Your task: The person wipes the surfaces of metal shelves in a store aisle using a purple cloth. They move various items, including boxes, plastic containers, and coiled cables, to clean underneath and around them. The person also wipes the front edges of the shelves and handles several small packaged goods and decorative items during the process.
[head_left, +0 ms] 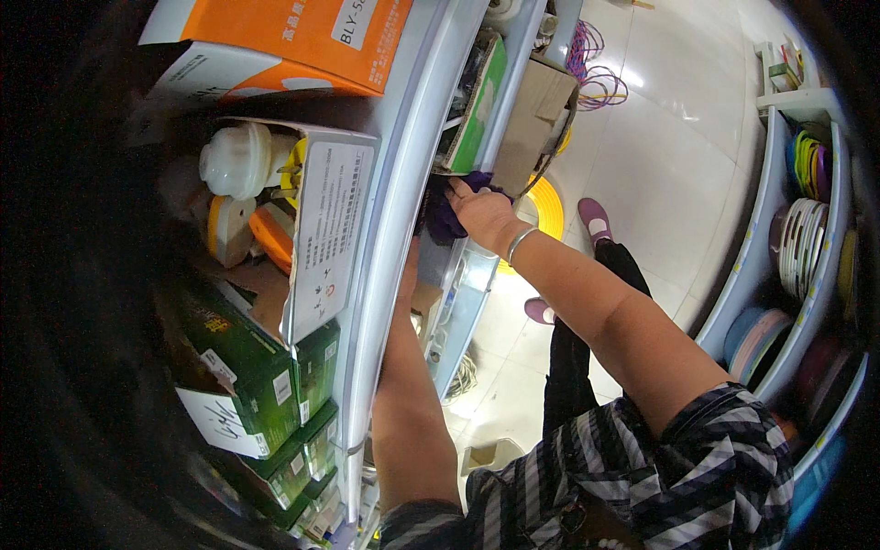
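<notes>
My right hand (485, 214), with a silver bangle at the wrist, grips a bunched dark purple cloth (448, 214) at a lower shelf. One finger is extended along the cloth towards a green-sided open box (479, 113). My left forearm (416, 412) reaches behind the front edge of the upper shelf (385, 213). That shelf edge hides most of my left hand (410, 268), so its fingers and anything in them cannot be seen. Just beyond my right hand stands an open brown cardboard box (533, 127).
On the upper shelf are an open white carton (333, 227) of plugs and bulb-like fittings, green boxes (265, 385) and an orange box (302, 41). A yellow coil (548, 210) and purple-pink wire (588, 65) lie on the tiled floor. Rolls of tape or cable (804, 247) fill the right-hand rack.
</notes>
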{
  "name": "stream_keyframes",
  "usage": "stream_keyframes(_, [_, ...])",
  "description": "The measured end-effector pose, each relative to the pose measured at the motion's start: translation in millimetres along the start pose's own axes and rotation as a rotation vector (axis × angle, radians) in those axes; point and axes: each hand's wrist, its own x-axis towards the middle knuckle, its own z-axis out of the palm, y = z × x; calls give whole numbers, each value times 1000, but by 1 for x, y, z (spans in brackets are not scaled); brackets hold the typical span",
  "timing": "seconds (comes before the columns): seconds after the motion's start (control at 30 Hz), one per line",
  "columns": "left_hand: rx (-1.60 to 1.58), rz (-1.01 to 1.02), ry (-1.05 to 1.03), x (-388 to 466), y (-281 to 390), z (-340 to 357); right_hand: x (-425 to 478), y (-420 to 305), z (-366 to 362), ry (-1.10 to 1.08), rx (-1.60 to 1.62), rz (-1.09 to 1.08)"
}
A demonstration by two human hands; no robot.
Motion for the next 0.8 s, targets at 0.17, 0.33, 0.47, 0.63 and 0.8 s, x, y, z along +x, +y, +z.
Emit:
stream_keyframes(0.17, [89,-91,-12,6,9,5,-18,-10,18,84,7,-84])
stream_keyframes(0.33, [182,-71,-11,5,-10,23,-9,9,8,121,-96,-108])
stream_keyframes(0.47, [187,-89,45,0,-11,25,8,22,-7,-12,-2,-202])
stream_keyframes(0.63, [162,-68,-38,10,10,1,-3,17,15,-29,259,-82])
stream_keyframes(0.8, [-87,-79,-168,2,57,-18,-39,-3,15,-139,219,-458])
